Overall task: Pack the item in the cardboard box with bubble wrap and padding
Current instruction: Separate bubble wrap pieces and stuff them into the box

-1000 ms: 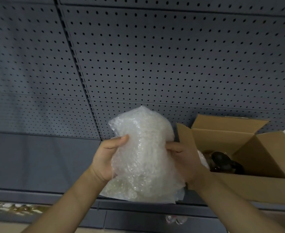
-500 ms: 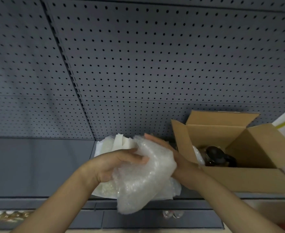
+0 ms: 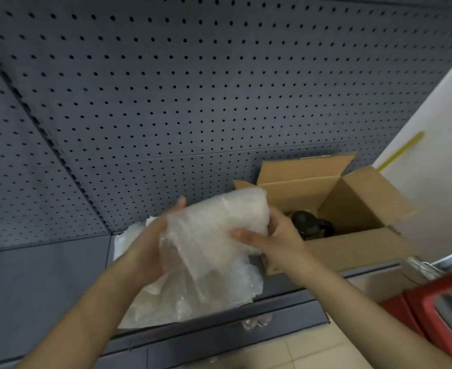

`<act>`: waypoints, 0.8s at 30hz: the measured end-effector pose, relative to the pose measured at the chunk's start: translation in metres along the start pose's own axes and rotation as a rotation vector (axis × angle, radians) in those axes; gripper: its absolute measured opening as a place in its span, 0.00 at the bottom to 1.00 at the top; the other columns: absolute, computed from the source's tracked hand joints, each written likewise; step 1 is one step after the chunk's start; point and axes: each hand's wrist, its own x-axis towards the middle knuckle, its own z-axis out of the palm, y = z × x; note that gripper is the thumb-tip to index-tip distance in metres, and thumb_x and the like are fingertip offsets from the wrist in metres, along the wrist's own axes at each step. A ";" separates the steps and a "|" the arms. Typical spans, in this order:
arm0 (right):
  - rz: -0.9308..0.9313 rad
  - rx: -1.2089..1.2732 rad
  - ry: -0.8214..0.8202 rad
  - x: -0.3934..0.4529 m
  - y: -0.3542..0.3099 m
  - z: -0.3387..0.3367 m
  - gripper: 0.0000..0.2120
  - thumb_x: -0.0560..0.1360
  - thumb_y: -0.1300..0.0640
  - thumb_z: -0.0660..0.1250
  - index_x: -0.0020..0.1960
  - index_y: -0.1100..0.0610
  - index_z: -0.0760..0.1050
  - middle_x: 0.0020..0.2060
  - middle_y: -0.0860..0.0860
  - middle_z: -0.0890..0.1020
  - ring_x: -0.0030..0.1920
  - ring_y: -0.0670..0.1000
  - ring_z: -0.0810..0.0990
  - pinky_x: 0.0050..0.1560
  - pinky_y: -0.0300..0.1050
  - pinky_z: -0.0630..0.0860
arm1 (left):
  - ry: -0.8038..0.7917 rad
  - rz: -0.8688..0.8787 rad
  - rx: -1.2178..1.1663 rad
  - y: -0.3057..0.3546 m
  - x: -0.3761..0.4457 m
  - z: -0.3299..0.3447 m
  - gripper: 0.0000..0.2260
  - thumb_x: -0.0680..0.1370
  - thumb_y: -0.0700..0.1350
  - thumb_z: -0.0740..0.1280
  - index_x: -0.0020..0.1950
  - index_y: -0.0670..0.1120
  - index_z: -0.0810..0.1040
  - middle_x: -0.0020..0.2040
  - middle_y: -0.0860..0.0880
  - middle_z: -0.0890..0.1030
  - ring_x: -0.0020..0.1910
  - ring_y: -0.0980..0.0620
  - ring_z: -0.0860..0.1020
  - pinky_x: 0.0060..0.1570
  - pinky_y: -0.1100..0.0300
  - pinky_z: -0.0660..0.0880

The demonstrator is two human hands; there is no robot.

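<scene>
A crumpled bundle of clear bubble wrap (image 3: 214, 230) is held between both hands just left of an open cardboard box (image 3: 352, 246) on the grey shelf. My left hand (image 3: 153, 246) cups the bundle's left side from behind. On the right side my right hand (image 3: 270, 238) grips the bundle with thumb and curled fingers. A dark item with a round black top (image 3: 310, 226) sits inside the box, partly hidden by the front wall. More bubble wrap and white padding sheets (image 3: 193, 296) lie on the shelf under the bundle.
A grey pegboard wall (image 3: 193, 89) rises behind the shelf (image 3: 33, 283). A white panel with a yellow stripe (image 3: 432, 166) stands at the right. A red basket (image 3: 448, 310) sits low at the right, over a tiled floor.
The bundle went from upright to lying over and has moved right, up to the box's left flap. Both hands shifted their hold on it. The view swung right, showing the red basket.
</scene>
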 end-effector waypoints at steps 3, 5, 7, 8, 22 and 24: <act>-0.001 0.030 0.108 0.002 0.003 -0.019 0.21 0.66 0.55 0.76 0.57 0.52 0.76 0.47 0.45 0.85 0.45 0.40 0.84 0.41 0.34 0.79 | -0.202 0.086 0.011 0.021 -0.010 0.017 0.26 0.64 0.69 0.68 0.53 0.54 0.85 0.54 0.50 0.85 0.53 0.52 0.83 0.46 0.55 0.82; -0.011 0.027 0.124 0.002 0.005 -0.034 0.25 0.65 0.52 0.76 0.60 0.55 0.75 0.50 0.47 0.85 0.49 0.44 0.84 0.46 0.39 0.81 | -0.136 0.118 0.168 0.012 0.007 0.033 0.27 0.61 0.62 0.75 0.56 0.53 0.81 0.50 0.52 0.86 0.49 0.53 0.84 0.42 0.59 0.82; -0.008 0.007 0.113 0.002 0.007 -0.055 0.26 0.66 0.52 0.75 0.62 0.56 0.75 0.52 0.49 0.84 0.51 0.46 0.84 0.48 0.41 0.81 | -0.075 0.175 0.232 0.009 0.021 0.054 0.18 0.70 0.46 0.73 0.59 0.50 0.78 0.48 0.52 0.86 0.47 0.53 0.85 0.42 0.61 0.82; 0.002 0.003 0.092 0.003 0.009 -0.070 0.24 0.68 0.54 0.75 0.62 0.56 0.75 0.52 0.49 0.84 0.51 0.45 0.84 0.47 0.39 0.81 | -0.045 0.198 0.253 0.010 0.028 0.067 0.16 0.71 0.41 0.72 0.58 0.50 0.78 0.47 0.53 0.86 0.46 0.54 0.85 0.41 0.62 0.82; -0.290 -1.222 0.011 0.086 0.038 -0.296 0.29 0.69 0.36 0.65 0.67 0.43 0.65 0.50 0.41 0.79 0.47 0.41 0.78 0.46 0.36 0.74 | 0.178 0.460 1.285 0.013 0.218 0.235 0.20 0.77 0.46 0.68 0.67 0.44 0.72 0.58 0.47 0.78 0.60 0.45 0.76 0.52 0.66 0.67; -0.206 -1.296 -0.034 0.102 0.060 -0.311 0.27 0.72 0.42 0.65 0.68 0.52 0.65 0.52 0.50 0.80 0.50 0.52 0.79 0.45 0.43 0.74 | 0.108 0.491 1.424 0.001 0.246 0.252 0.17 0.78 0.46 0.65 0.67 0.47 0.71 0.56 0.48 0.79 0.57 0.46 0.78 0.47 0.64 0.67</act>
